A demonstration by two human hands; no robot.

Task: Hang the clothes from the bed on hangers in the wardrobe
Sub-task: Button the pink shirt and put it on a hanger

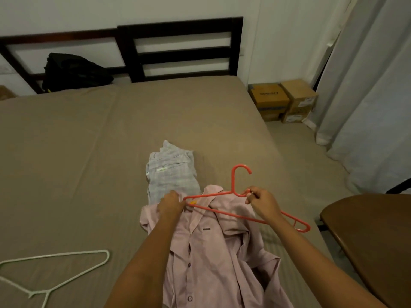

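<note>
Pink shirt (206, 252) lies unfolded on the bed (89, 141) at lower centre, with a folded plaid shirt (171, 176) just above it. Left hand (171, 205) grips the pink collar beside one end of the red hanger (233, 215), and the right hand (260, 201) pinches that hanger below its hook; a white hanger (55, 255) lies at lower left
</note>
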